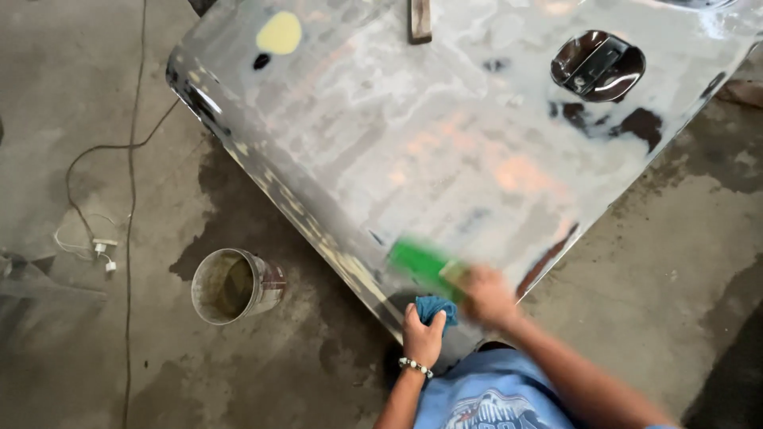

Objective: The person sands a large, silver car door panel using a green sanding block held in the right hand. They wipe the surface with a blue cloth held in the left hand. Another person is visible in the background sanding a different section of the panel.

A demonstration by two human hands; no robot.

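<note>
Your right hand (486,295) grips a green block (423,266) on the sanded panel (413,143); your left hand (421,334) clutches a blue rag (439,308). Dark patches remain at 2 o'clock.

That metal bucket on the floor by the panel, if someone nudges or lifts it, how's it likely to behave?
The bucket looks like rigid metal, so it should keep its shape. It stands upright with murky liquid inside, so it is probably heavyish and apt to slosh if pushed. The concrete floor around it looks damp and stained, so it may slide rather than tip.
</note>
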